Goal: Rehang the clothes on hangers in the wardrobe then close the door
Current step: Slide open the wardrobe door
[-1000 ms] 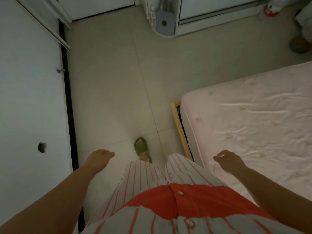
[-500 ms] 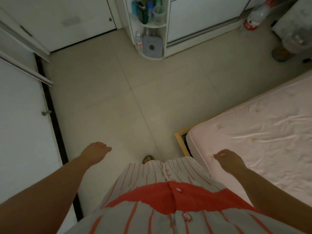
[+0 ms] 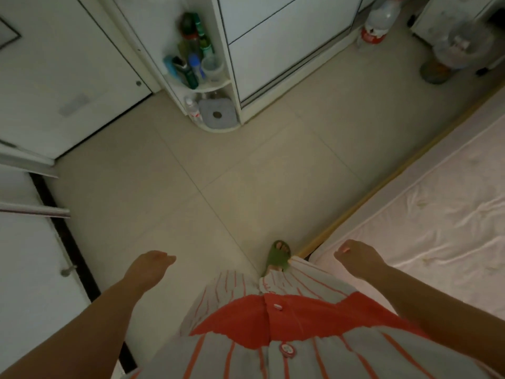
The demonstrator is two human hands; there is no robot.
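Note:
My left hand hangs over the tiled floor with fingers relaxed and holds nothing. Over the edge of the bed, my right hand has loosely curled fingers and is also empty. A white sliding wardrobe door runs along the left edge, with a small knob and a dark floor track beside it. Another white wardrobe with sliding doors stands ahead. No hanger or loose garment shows in this view.
A bed with a pale pink sheet and wooden frame fills the right. A rounded corner shelf holds several bottles. Large water bottles stand on the floor at the far right. My foot in a green slipper is on the tiles.
The view has tilted up and turned right, bringing the corner shelf and far wardrobe into sight. Both hands stay empty in roughly the same place in view.

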